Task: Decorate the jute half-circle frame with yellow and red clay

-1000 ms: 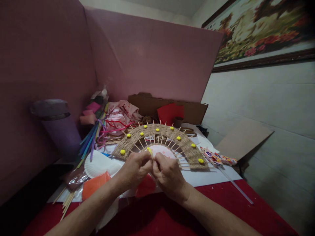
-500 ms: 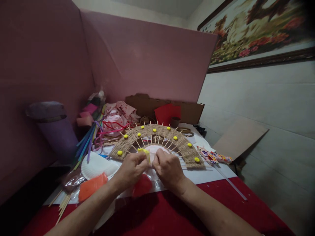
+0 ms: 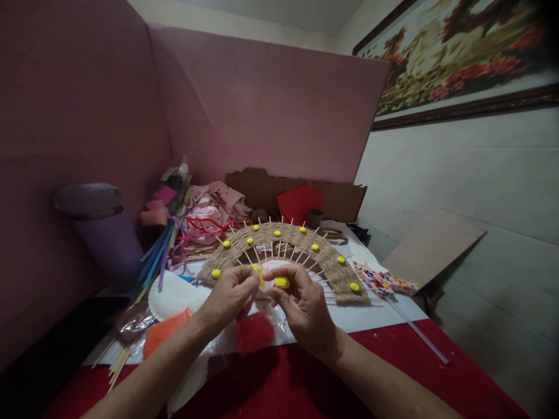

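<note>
Between the thumb and fingers of my right hand (image 3: 301, 302) is a lump of yellow clay (image 3: 282, 283). My left hand (image 3: 229, 295) pinches a small clear wrapper with yellow clay (image 3: 258, 272) in it, close beside the lump. Just behind both hands lies a half-round fan of brown twine (image 3: 288, 234) woven through thin wooden sticks, with several yellow clay dots on its band. A red clay packet (image 3: 254, 331) rests below my hands on clear plastic. To the left, an orange clay packet (image 3: 163, 329) is partly covered by my left forearm.
White paper plate (image 3: 174, 297), wooden sticks (image 3: 117, 364) and coloured pipe cleaners (image 3: 161, 250) lie left. A purple cylinder (image 3: 105, 233) stands beside the pink partition (image 3: 271, 105). Behind the fan are red paper (image 3: 299, 203) and a small brown pot (image 3: 314, 218). Patterned wrapping (image 3: 384, 280) lies right.
My hands have drawn slightly apart. My right hand has turned and its fingers have lifted, so the yellow clay lump in it now shows. The whole view has shifted a little.
</note>
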### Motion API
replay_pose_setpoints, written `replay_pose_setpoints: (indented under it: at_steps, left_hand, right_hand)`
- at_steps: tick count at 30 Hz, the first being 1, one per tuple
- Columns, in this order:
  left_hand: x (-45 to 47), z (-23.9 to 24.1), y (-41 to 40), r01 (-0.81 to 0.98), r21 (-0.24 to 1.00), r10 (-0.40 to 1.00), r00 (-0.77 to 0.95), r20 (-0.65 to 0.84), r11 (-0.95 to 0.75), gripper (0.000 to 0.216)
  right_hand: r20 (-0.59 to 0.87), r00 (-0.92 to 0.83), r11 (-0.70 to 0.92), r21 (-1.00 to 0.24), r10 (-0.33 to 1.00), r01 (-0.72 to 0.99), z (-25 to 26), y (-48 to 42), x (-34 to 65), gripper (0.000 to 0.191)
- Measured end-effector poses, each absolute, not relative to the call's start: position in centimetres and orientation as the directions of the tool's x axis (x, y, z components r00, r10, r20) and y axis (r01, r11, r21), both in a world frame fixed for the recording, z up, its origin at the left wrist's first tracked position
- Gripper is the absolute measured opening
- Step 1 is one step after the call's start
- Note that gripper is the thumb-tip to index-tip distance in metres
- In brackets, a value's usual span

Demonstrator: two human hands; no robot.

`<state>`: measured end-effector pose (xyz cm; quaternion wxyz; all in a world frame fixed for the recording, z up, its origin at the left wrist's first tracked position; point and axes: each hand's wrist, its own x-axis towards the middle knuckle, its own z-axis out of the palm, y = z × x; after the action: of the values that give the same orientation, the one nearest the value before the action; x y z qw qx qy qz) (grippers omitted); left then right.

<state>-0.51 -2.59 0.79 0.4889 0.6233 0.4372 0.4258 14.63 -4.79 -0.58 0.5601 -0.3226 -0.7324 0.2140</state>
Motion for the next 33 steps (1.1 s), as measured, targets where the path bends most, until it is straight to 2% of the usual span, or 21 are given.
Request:
replay_pose_setpoints:
  at_steps: [6,9,12,16,19,23,29,33]
  left_hand:
    - [-0.6,1.0,-3.1,0.077,0.987,0.942,0.319,0.107,-0.138,0.028]
    - [-0.6,1.2,-3.3,0.053,0.990,0.943,0.316,0.106,-0.129,0.028]
    - [-0.6,1.3,-3.4,0.042,0.991,0.941,0.323,0.104,-0.124,0.029]
    - [-0.5,1.1,-3.3,0.011,0.993,0.936,0.335,0.104,-0.114,0.028]
    - [-0.6,1.0,-3.1,-0.024,0.994,0.937,0.333,0.109,-0.107,0.026]
    - [-0.7,1.2,-3.1,-0.031,0.995,0.945,0.310,0.101,-0.097,0.023]
    - [-0.4,1.1,-3.3,0.052,0.990,0.952,0.284,0.112,-0.132,0.023]
    - [-0.1,0.8,-3.5,0.098,0.978,0.933,0.331,0.140,-0.182,0.021]
  right_hand:
    - [0.755,-0.220,0.782,-0.556,0.617,0.282,-1.1,-4.1,15.1,0.027]
    - [0.720,-0.174,0.731,-0.609,0.672,0.307,-1.1,-4.0,15.0,0.029]
    - [0.685,-0.105,0.676,-0.660,0.721,0.328,-0.9,-4.0,15.0,0.018]
    - [0.734,-0.198,0.740,-0.549,0.649,0.389,-0.4,-4.0,15.2,0.011]
    - [0.751,-0.285,0.783,-0.464,0.595,0.414,-0.3,-3.9,15.4,0.022]
    - [0.716,-0.254,0.731,-0.498,0.650,0.467,-0.1,-4.0,15.5,0.017]
    - [0.721,-0.308,0.758,-0.453,0.621,0.469,-0.3,-4.0,15.4,0.014]
    - [0.693,-0.188,0.659,-0.513,0.696,0.550,-0.8,-3.9,15.2,0.006]
